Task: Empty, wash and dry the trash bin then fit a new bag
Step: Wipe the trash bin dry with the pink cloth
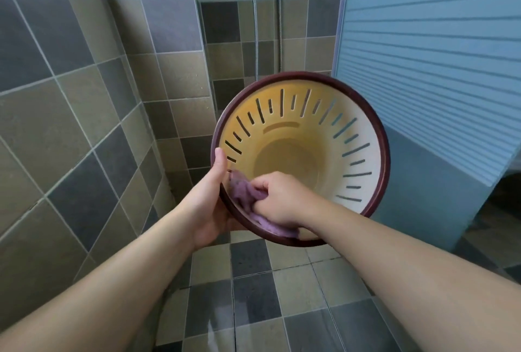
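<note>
A round cream-yellow trash bin (363, 126) with a dark maroon rim and slotted walls is held up in the air, tipped so its mouth faces me. It looks empty inside. My left hand (210, 202) grips the rim at the lower left, thumb over the edge. My right hand (279, 199) reaches into the bin and is closed on a purple cloth (244, 195), which is pressed against the inner wall near the rim.
Grey and beige wall tiles close in on the left and ahead. A shower hose (255, 27) hangs in the far corner. A blue ribbed sliding door (428, 41) stands on the right. The tiled floor (253, 309) below looks wet.
</note>
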